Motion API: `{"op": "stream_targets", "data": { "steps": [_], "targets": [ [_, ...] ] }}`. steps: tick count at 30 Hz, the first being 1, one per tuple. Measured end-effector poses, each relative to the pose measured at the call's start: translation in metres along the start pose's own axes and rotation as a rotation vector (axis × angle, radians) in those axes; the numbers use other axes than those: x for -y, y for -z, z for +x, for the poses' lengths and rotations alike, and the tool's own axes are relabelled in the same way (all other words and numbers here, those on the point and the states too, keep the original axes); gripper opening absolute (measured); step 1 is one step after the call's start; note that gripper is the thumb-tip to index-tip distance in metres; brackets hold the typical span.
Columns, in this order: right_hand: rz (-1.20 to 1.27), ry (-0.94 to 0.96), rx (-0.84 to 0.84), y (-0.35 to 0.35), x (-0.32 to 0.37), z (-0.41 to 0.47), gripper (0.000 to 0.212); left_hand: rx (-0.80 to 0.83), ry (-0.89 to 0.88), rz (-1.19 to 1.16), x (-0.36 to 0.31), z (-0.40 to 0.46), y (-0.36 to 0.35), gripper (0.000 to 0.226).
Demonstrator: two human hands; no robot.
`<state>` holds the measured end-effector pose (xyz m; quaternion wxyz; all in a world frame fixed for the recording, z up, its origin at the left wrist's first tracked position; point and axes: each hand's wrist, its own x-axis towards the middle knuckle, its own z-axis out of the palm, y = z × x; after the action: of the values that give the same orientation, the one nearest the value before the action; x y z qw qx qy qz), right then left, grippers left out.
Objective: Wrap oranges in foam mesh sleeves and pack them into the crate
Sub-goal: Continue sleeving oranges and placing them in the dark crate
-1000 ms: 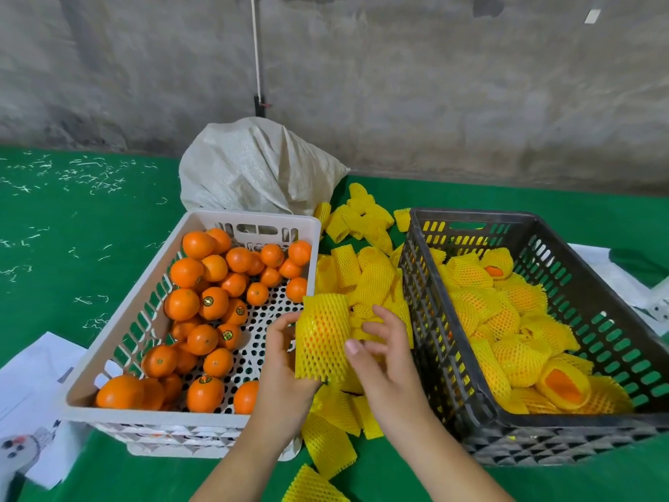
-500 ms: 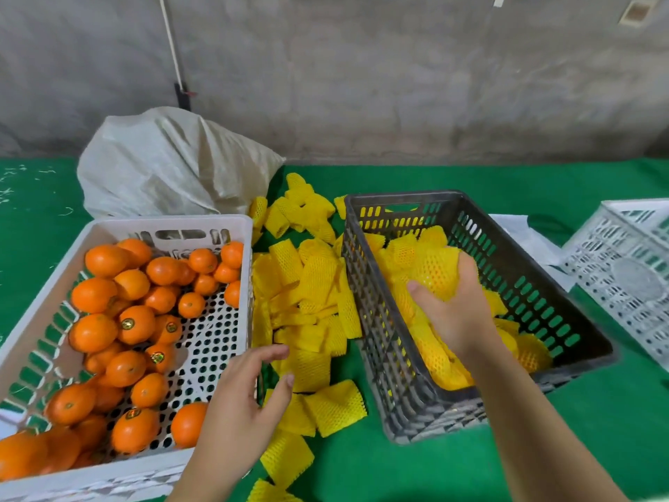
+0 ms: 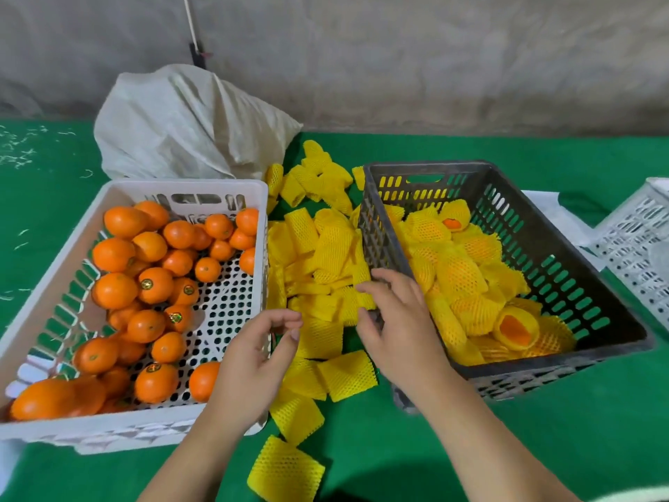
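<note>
A white crate [image 3: 47, 309] on the left holds several bare oranges [image 3: 155, 284]. A dark grey crate [image 3: 593, 295] on the right holds several oranges wrapped in yellow foam mesh [image 3: 459, 273]. Between the crates lies a pile of loose yellow mesh sleeves [image 3: 318, 255]. My left hand [image 3: 253, 360] hovers over the white crate's right wall, fingers loosely curled, holding nothing. My right hand [image 3: 398, 327] is over the sleeve pile beside the grey crate's left wall, fingers spread and empty.
A pale woven sack [image 3: 188, 128] lies behind the crates against a concrete wall. A second white crate [image 3: 640, 244] stands at the right edge. Green cloth [image 3: 470, 447] covers the table. One sleeve [image 3: 286, 469] lies near the front edge.
My right hand put the wrapped orange into the grey crate and has come back out empty over the sleeve pile. My left hand stayed by the white crate's right wall.
</note>
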<state>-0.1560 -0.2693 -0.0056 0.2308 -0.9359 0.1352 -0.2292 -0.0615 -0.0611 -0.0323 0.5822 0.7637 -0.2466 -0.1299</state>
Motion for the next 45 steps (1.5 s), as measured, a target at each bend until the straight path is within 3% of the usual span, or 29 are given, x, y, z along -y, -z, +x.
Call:
{"op": "stream_targets", "data": {
  "steps": [3, 6, 8, 9, 12, 15, 18, 20, 22, 23, 25, 27, 30, 32, 34, 37, 40, 43, 45],
  "targets": [
    [-0.041, 0.052, 0.465, -0.047, 0.014, -0.009, 0.023, 0.0, -0.001, -0.042, -0.002, 0.001, 0.003, 0.019],
    [-0.27, -0.198, 1.025, -0.082, -0.004, -0.021, 0.04, 0.016, 0.02, -0.128, -0.002, 0.001, 0.008, 0.019],
    [-0.375, -0.256, 1.214, -0.095, -0.021, -0.032, 0.056, 0.013, 0.041, -0.221, -0.001, 0.001, 0.012, 0.02],
    [-0.395, -0.265, 1.228, -0.099, -0.026, -0.035, 0.061, -0.002, 0.057, -0.271, 0.0, 0.001, 0.014, 0.02],
    [-0.334, -0.283, 0.992, -0.101, -0.028, -0.03, 0.058, -0.078, 0.112, -0.43, 0.001, 0.004, 0.014, 0.019],
    [-0.072, -0.269, 0.555, -0.092, -0.013, -0.006, 0.039, -0.135, 0.131, -0.491, 0.003, 0.009, 0.023, 0.018],
    [0.297, -0.181, 0.139, -0.082, 0.017, 0.02, 0.02, -0.2, 0.05, 0.002, 0.025, 0.03, 0.055, 0.014],
    [0.427, -0.127, 0.042, -0.08, 0.045, 0.037, 0.016, -0.157, 0.088, 0.333, 0.041, 0.053, 0.08, 0.019],
    [0.553, -0.114, 0.035, -0.085, 0.073, 0.048, 0.013, 0.049, 0.265, 0.749, 0.064, 0.075, 0.1, 0.042],
    [0.612, -0.119, 0.056, -0.089, 0.085, 0.05, 0.014, 0.203, 0.432, 0.919, 0.076, 0.081, 0.106, 0.053],
    [0.716, -0.136, 0.109, -0.099, 0.101, 0.048, 0.017, 0.483, 0.766, 1.052, 0.091, 0.083, 0.109, 0.064],
    [0.772, -0.152, 0.126, -0.107, 0.106, 0.04, 0.02, 0.623, 0.909, 1.067, 0.102, 0.081, 0.102, 0.063],
    [0.792, -0.187, 0.116, -0.112, 0.104, 0.028, 0.027, 0.56, 0.835, 1.146, 0.096, 0.081, 0.089, 0.073],
    [0.79, -0.223, 0.118, -0.112, 0.104, 0.025, 0.031, 0.576, 0.838, 1.204, 0.086, 0.082, 0.084, 0.062],
    [0.784, -0.228, 0.13, -0.109, 0.104, 0.022, 0.036, 0.683, 0.809, 1.258, 0.082, 0.08, 0.082, 0.053],
    [0.763, -0.215, 0.163, -0.107, 0.103, 0.018, 0.045, 0.966, 0.662, 1.261, 0.07, 0.076, 0.074, 0.056],
    [0.651, -0.156, 0.153, -0.107, 0.102, 0.012, 0.033, 1.172, 0.559, 1.314, 0.065, 0.074, 0.063, 0.052],
    [0.671, -0.168, 0.14, -0.107, 0.1, 0.009, 0.022, 1.142, 0.545, 1.312, 0.061, 0.074, 0.066, 0.044],
    [0.708, -0.182, 0.103, -0.105, 0.097, 0.009, 0.02, 1.024, 0.576, 1.197, 0.059, 0.075, 0.075, 0.049]
  ]
}}
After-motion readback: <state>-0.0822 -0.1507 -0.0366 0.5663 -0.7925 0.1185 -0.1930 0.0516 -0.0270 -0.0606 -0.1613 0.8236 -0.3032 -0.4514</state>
